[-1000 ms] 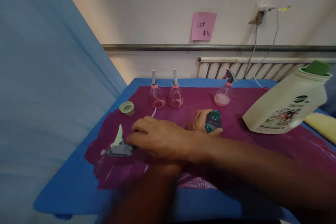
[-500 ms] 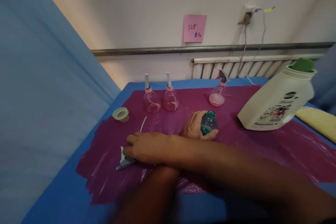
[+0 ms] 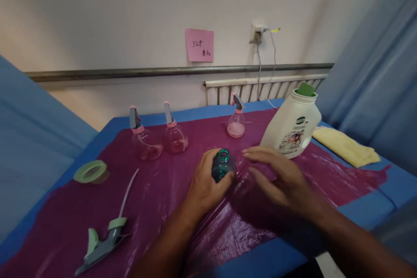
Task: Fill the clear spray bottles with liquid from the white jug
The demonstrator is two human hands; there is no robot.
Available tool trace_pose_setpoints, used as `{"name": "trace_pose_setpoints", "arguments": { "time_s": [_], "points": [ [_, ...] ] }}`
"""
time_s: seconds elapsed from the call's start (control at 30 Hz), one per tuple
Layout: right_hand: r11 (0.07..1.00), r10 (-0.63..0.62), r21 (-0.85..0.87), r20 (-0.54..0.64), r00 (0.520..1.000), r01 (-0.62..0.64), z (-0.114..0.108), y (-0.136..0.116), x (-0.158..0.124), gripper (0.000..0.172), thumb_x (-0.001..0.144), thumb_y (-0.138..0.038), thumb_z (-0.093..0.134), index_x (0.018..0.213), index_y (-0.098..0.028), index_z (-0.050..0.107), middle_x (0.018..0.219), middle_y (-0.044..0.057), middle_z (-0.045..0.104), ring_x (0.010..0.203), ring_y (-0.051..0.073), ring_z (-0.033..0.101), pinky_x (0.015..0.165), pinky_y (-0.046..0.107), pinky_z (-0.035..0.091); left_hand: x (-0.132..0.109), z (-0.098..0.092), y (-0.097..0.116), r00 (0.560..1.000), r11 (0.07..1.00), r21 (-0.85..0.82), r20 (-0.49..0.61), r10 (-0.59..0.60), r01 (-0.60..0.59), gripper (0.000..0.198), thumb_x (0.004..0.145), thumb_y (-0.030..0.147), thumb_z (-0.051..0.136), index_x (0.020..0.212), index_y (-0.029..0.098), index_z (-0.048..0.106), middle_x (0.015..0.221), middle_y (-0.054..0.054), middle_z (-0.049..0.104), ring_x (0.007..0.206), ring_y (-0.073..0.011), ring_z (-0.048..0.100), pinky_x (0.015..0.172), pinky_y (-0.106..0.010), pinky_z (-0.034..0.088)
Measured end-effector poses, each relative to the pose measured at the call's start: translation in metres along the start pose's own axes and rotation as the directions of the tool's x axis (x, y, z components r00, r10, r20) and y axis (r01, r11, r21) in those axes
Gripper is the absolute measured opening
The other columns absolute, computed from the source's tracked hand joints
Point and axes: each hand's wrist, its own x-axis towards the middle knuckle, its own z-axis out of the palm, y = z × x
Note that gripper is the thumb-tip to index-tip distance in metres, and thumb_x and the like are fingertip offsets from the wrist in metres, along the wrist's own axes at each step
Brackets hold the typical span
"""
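My left hand (image 3: 206, 182) is wrapped round a small teal see-through spray bottle (image 3: 224, 165) with an uncovered neck, upright on the purple plastic sheet (image 3: 156, 208). To the right of it, my right hand (image 3: 276, 178) hangs in the air with its fingers apart and nothing in them. A grey and pale green spray head (image 3: 110, 239) with a thin white tube lies on the sheet at the lower left. Just beyond my right hand stands a large cream jug (image 3: 286, 126) with a label and something green in its mouth.
Two clear spray bottles with pink collars, one left (image 3: 146, 145) and one right (image 3: 176, 139), stand at the back left. Another spray bottle (image 3: 236, 126) holds pinkish liquid. A pale green cup (image 3: 93, 172) sits far left, a folded yellow cloth (image 3: 347, 145) far right. Blue curtains flank the table.
My right hand has let go of the spray head and moved right, uncrossing from my left arm. The spray head now lies on the sheet. My view has turned to the right.
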Motion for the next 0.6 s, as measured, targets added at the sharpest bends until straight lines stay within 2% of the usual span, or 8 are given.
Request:
{"name": "trace_pose_setpoints", "arguments": {
  "time_s": [0.07,0.1,0.13,0.23,0.33,0.4,0.43,0.6],
  "points": [
    [0.985,0.107,-0.113,-0.174,0.979,-0.127,-0.030,0.024,-0.019,0.036,0.101,-0.018,0.079,0.136,-0.030,0.080,0.129,0.008,0.085,0.121,0.025,0.082,0.108,0.047,0.068,0.001,-0.002,0.002,1.000,0.999,0.028,-0.002,-0.018,0.018,0.063,0.095,0.034,0.084,0.153,0.025,0.062,0.150,-0.012,0.073,0.143,-0.0349,0.071,0.129,-0.059,0.055],
    [0.964,0.184,-0.138,-0.279,0.942,-0.229,-0.045,0.036,-0.027,0.033,0.100,-0.023,0.082,0.133,-0.030,0.082,0.128,0.008,0.085,0.119,0.026,0.082,0.110,0.047,0.067,0.001,-0.003,0.003,1.000,0.999,0.041,0.002,-0.024,0.024,0.063,0.095,0.034,0.084,0.153,0.025,0.062,0.152,-0.012,0.073,0.144,-0.0342,0.071,0.130,-0.059,0.055],
    [0.936,0.255,-0.123,-0.405,0.878,-0.328,-0.059,0.050,-0.033,0.031,0.099,-0.027,0.085,0.130,-0.029,0.084,0.126,0.009,0.085,0.113,0.025,0.082,0.108,0.047,0.066,0.001,-0.003,0.004,1.000,0.999,0.049,0.011,-0.022,0.022,0.064,0.094,0.034,0.085,0.153,0.026,0.062,0.152,-0.012,0.072,0.146,-0.0340,0.070,0.131,-0.058,0.054],
    [0.864,0.389,0.051,-0.697,0.602,-0.500,-0.096,0.098,-0.039,0.034,0.088,-0.031,0.093,0.122,-0.029,0.086,0.117,0.009,0.085,0.102,0.025,0.081,0.098,0.044,0.066,0.000,-0.005,0.006,0.999,0.998,0.068,0.044,-0.010,0.007,0.072,0.092,0.032,0.088,0.158,0.026,0.060,0.157,-0.013,0.070,0.151,-0.0354,0.068,0.133,-0.060,0.052],
    [0.818,0.482,0.218,-0.765,0.427,-0.532,-0.121,0.149,-0.038,0.051,0.064,-0.017,0.102,0.108,-0.029,0.082,0.115,0.009,0.083,0.102,0.023,0.077,0.091,0.037,0.063,-0.001,-0.006,0.006,0.996,0.997,0.078,0.087,-0.027,0.020,0.085,0.091,0.028,0.089,0.168,0.026,0.053,0.163,-0.016,0.067,0.156,-0.0375,0.064,0.136,-0.064,0.049],
    [0.778,0.561,0.292,-0.723,0.404,-0.556,-0.128,0.179,-0.037,0.062,0.053,-0.014,0.106,0.107,-0.029,0.078,0.120,0.010,0.082,0.106,0.022,0.077,0.091,0.036,0.063,-0.002,-0.006,0.006,0.994,0.996,0.080,0.105,-0.042,0.034,0.090,0.091,0.029,0.089,0.172,0.027,0.050,0.166,-0.017,0.065,0.159,-0.0388,0.062,0.137,-0.066,0.047],
    [0.763,0.591,0.314,-0.692,0.414,-0.565,-0.128,0.190,-0.036,0.064,0.051,-0.015,0.107,0.105,-0.028,0.076,0.119,0.010,0.082,0.106,0.023,0.078,0.090,0.036,0.063,-0.002,-0.005,0.006,0.993,0.996,0.080,0.107,-0.053,0.044,0.092,0.091,0.031,0.089,0.173,0.027,0.049,0.169,-0.017,0.063,0.161,-0.0394,0.061,0.138,-0.066,0.047],
    [0.717,0.678,0.307,-0.516,0.524,-0.626,-0.115,0.211,-0.036,0.043,0.055,-0.033,0.108,0.084,-0.024,0.077,0.080,0.005,0.079,0.069,0.021,0.071,0.063,0.034,0.058,-0.005,-0.002,0.005,0.984,0.986,0.070,0.083,-0.158,0.152,0.097,0.087,0.036,0.093,0.171,0.026,0.046,0.173,-0.017,0.060,0.159,-0.0415,0.062,0.136,-0.067,0.047]
  ]
}}
